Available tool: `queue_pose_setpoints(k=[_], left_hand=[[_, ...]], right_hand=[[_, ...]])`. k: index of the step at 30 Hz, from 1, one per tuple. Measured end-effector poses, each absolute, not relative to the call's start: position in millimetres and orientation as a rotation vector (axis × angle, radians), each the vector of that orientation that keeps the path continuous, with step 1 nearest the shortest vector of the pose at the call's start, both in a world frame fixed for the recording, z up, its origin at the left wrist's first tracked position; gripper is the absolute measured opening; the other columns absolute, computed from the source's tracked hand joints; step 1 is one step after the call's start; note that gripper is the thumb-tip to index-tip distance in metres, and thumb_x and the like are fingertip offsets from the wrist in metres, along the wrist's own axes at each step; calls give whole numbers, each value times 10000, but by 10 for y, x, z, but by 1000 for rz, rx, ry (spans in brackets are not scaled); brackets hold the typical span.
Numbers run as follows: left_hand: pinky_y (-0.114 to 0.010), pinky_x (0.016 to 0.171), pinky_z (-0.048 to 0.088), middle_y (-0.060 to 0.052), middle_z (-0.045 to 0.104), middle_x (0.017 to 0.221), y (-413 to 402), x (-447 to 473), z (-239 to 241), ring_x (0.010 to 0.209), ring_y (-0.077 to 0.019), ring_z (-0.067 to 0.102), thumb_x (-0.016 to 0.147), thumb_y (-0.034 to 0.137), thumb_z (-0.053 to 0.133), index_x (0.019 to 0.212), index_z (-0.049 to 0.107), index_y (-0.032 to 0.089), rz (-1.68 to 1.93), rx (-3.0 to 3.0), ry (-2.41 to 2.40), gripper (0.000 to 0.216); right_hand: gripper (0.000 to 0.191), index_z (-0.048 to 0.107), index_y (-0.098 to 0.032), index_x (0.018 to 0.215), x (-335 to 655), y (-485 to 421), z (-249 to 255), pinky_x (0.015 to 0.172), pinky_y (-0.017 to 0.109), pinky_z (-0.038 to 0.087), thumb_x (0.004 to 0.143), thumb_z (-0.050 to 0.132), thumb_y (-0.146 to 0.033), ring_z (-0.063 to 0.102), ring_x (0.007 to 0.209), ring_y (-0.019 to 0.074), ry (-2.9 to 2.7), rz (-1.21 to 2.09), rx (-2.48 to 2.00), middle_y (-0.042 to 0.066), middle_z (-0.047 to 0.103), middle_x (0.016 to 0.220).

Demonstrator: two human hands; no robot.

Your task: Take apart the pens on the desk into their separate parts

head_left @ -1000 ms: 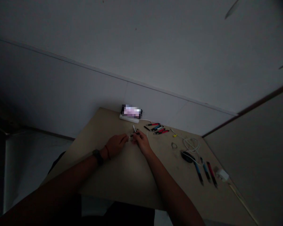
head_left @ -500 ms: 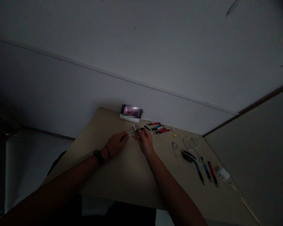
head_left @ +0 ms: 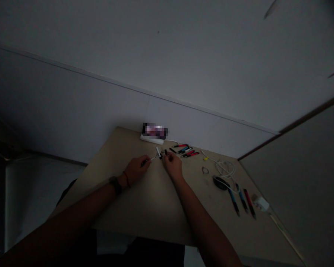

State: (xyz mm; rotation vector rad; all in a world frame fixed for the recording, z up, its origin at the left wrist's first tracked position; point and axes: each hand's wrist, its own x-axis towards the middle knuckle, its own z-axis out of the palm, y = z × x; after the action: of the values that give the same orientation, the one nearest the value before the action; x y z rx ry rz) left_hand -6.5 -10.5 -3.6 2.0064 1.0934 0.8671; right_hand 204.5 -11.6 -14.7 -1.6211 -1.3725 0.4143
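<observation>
Dim tabletop (head_left: 150, 204): left fingers (head_left: 147, 161) grasp slim pen part (head_left: 153, 158), right fingers (head_left: 170, 158) pinch black piece (head_left: 166, 152); gap now wider.

The whole frame is dim and grey. The wall (head_left: 178, 63) looks palest around the upper middle; the lower left sinks almost to black. Near centre, the phone (head_left: 155, 131) glows brightest, its screen coarsely pixelated, with soft shadow on the wall to its left. Fine detail around the left hand (head_left: 137, 167) and right hand (head_left: 173, 165) is murky.
</observation>
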Motion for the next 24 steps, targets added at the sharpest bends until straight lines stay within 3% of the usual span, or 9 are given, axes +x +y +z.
queue_pose_setpoints(k=[6,12,17,24], left_hand=[[-266,629,409,4,629,697,-102,-62,-38,695,-161,582,937,449,461,895,638,192,852,2011,1094,315],[-272,648,414,3,633,708,-112,-59,-33,681,-160,577,944,439,460,899,634,193,869,1999,1105,305],[-274,650,421,2,624,683,-106,-60,-40,658,-157,578,956,435,442,894,634,184,888,1969,1103,322],[-307,811,482,-57,728,953,-90,-60,-75,865,-201,657,961,434,445,1023,674,191,928,1981,1021,340]], right_hand=[[423,688,-165,1150,2046,-166,-92,665,299,442,820,633,-423,585,648,199,-1436,333,-1696,28,654,682],[393,703,-192,972,1947,-196,-3,639,289,448,920,492,-519,583,655,193,-1404,470,-1483,33,654,706],[472,597,-239,1309,1805,-309,69,573,279,467,933,508,-511,621,602,170,-1506,812,-1252,27,713,822],[358,715,-251,1164,1727,-397,110,690,311,531,909,581,-464,696,739,195,-1756,789,-1227,46,752,946]])
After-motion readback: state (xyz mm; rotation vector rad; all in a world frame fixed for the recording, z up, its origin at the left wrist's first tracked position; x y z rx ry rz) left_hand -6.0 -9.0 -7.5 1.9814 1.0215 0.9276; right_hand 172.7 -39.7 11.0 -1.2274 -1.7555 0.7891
